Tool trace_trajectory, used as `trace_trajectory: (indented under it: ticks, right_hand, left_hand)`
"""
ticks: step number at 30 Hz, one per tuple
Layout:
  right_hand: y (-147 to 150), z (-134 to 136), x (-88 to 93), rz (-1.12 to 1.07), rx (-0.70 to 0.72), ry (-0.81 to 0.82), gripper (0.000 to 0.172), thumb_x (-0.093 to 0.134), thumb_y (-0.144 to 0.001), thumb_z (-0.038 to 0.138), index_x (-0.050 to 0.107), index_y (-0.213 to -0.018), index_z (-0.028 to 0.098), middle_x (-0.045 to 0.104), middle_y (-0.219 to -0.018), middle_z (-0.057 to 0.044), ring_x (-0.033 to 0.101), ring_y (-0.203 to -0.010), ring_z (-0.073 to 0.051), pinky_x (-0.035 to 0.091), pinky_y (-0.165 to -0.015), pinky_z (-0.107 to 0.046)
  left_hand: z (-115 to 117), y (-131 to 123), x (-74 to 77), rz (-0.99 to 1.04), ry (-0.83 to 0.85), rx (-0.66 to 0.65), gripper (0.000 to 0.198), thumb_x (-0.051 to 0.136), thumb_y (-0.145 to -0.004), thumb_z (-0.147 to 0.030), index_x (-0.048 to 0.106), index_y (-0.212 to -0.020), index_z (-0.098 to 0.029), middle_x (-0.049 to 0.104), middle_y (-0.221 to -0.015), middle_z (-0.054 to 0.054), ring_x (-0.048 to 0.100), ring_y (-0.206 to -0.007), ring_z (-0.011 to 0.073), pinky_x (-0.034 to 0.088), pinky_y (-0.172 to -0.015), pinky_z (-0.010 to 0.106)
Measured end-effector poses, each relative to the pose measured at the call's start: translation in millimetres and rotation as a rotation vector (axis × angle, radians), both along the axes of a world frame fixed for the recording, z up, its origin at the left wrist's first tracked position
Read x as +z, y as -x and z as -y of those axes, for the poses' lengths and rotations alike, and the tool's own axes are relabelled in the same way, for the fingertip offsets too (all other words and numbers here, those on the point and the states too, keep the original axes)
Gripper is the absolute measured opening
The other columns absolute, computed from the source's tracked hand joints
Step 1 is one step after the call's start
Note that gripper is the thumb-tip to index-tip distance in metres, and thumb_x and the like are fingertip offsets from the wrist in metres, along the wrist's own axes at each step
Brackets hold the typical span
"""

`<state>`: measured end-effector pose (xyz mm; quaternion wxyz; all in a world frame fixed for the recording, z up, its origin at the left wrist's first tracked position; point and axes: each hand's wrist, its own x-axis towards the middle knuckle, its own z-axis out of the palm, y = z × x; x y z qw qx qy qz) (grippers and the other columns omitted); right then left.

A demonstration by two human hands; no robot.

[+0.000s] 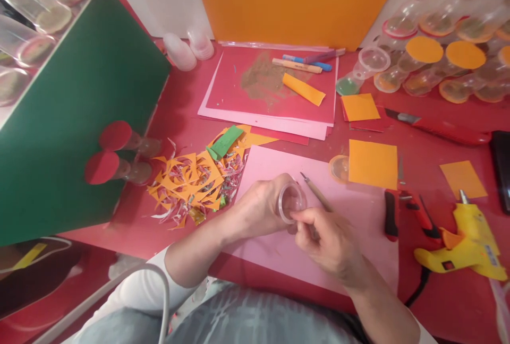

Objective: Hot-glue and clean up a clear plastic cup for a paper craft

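My left hand [258, 203] is wrapped round a clear plastic cup [280, 207], its round mouth tilted toward me. At the lower right of that rim, my right hand [332, 243] has its thumb and forefinger pinched together; whatever lies between them is too small to make out. Both hands are above a pink sheet [255, 246]. Just beyond the right hand lies a pen-shaped craft knife [317, 192] with a pointed tip. Farther right, an orange paper square [373, 163] partly covers another clear cup [338, 169] on the sheet.
Orange paper scraps [195, 177] lie left of the sheet. A yellow glue gun [470, 243], pliers [422, 216] and a red utility knife [450, 129] are on the right. Hourglass-shaped cup pairs [424, 52] stand at back right. A green board [99, 89] rises at left.
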<state>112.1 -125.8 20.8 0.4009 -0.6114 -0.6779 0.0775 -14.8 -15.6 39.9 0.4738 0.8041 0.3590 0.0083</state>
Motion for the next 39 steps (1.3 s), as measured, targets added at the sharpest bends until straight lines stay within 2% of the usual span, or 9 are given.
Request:
trace_trajectory:
  ticks: [4, 8, 12, 15, 19, 24, 27, 34, 39]
  right_hand:
    - [-1.7, 1.6, -0.2, -0.102, 0.01, 0.079, 0.021, 0.047, -0.087, 0.008, 0.06, -0.09, 0.023, 0.073, -0.061, 0.003, 0.067, -0.045, -0.012, 0.051, -0.044, -0.019]
    - [-5.5, 4.3, -2.7, -0.321, 0.094, 0.222, 0.018, 0.047, -0.093, 0.01, 0.059, -0.099, 0.023, 0.075, -0.066, 0.003, 0.073, -0.056, -0.012, 0.056, -0.057, -0.018]
    - [-6.9, 5.9, -5.4, -0.399, 0.111, 0.279, 0.024, 0.046, -0.096, 0.012, 0.053, -0.116, 0.023, 0.078, -0.085, -0.002, 0.076, -0.069, -0.013, 0.059, -0.065, -0.02]
    - [-6.6, 5.0, -6.0, -0.347, 0.056, 0.28, 0.02, 0.045, -0.097, 0.015, 0.051, -0.115, 0.022, 0.077, -0.09, -0.004, 0.077, -0.07, -0.014, 0.059, -0.062, -0.02]
    - [-8.0, 1.2, -5.5, -0.224, 0.032, 0.284, 0.01, 0.044, -0.1, 0.021, 0.054, -0.101, 0.022, 0.075, -0.076, -0.003, 0.076, -0.065, -0.016, 0.056, -0.052, -0.02]
    - [-8.2, -2.5, -5.8, -0.114, 0.026, 0.28, 0.02, 0.042, -0.1, 0.019, 0.058, -0.089, 0.022, 0.071, -0.062, -0.001, 0.07, -0.054, -0.015, 0.052, -0.052, -0.022]
    - [-6.8, -3.2, -6.1, -0.045, 0.023, 0.255, 0.025, 0.041, -0.098, 0.015, 0.06, -0.081, 0.021, 0.068, -0.058, 0.0, 0.064, -0.048, -0.013, 0.048, -0.048, -0.022]
    - [-3.0, -1.3, -7.2, 0.021, -0.063, 0.135, 0.026, 0.046, -0.088, 0.01, 0.055, -0.067, 0.022, 0.058, -0.049, 0.004, 0.054, -0.04, -0.011, 0.041, -0.046, -0.023]
    - [-2.2, -1.8, -1.7, -0.201, -0.081, 0.276, 0.021, 0.047, -0.082, 0.013, 0.05, -0.064, 0.022, 0.05, -0.046, 0.008, 0.04, -0.036, -0.007, 0.033, -0.039, -0.018]
  left_hand:
    - [-1.2, -1.6, 2.7, 0.006, 0.041, 0.011, 0.027, 0.069, -0.061, -0.015, 0.051, -0.079, -0.023, 0.055, -0.057, -0.011, 0.06, -0.053, 0.0112, 0.04, -0.051, 0.019]
    - [-2.6, -2.5, 4.9, -0.003, 0.07, 0.036, 0.029, 0.072, -0.06, -0.017, 0.05, -0.078, -0.023, 0.055, -0.055, -0.011, 0.056, -0.049, 0.01, 0.038, -0.048, 0.019]
    - [-3.2, 0.6, 0.9, 0.026, 0.034, 0.052, 0.024, 0.069, -0.065, -0.019, 0.051, -0.081, -0.023, 0.056, -0.058, -0.01, 0.057, -0.049, 0.0093, 0.039, -0.049, 0.019]
    - [-2.9, 3.3, -3.8, 0.022, -0.087, 0.068, 0.02, 0.065, -0.072, -0.019, 0.051, -0.085, -0.023, 0.061, -0.067, -0.008, 0.06, -0.054, 0.0096, 0.041, -0.052, 0.019]
    - [-1.2, 4.6, -8.1, -0.003, -0.301, 0.039, 0.009, 0.059, -0.081, -0.017, 0.051, -0.084, -0.022, 0.063, -0.073, -0.003, 0.063, -0.06, 0.0115, 0.042, -0.052, 0.02]
    - [5.9, 6.4, -13.6, 0.058, -0.605, -0.031, 0.009, 0.05, -0.091, -0.018, 0.052, -0.084, -0.022, 0.061, -0.071, -0.002, 0.061, -0.058, 0.0124, 0.042, -0.052, 0.022]
    - [9.8, 6.9, -14.0, 0.061, -0.693, -0.067, 0.015, 0.042, -0.094, -0.016, 0.05, -0.082, -0.022, 0.058, -0.066, -0.003, 0.057, -0.053, 0.0128, 0.043, -0.052, 0.023]
    - [9.0, 1.9, -9.8, 0.084, -0.549, -0.028, 0.013, 0.045, -0.092, -0.02, 0.046, -0.079, -0.022, 0.058, -0.066, -0.003, 0.059, -0.051, 0.0122, 0.041, -0.049, 0.021]
    - [8.6, 0.7, -6.0, 0.022, -0.316, 0.039, 0.014, 0.061, -0.081, -0.019, 0.048, -0.082, -0.023, 0.062, -0.071, -0.004, 0.066, -0.06, 0.0136, 0.043, -0.052, 0.02]
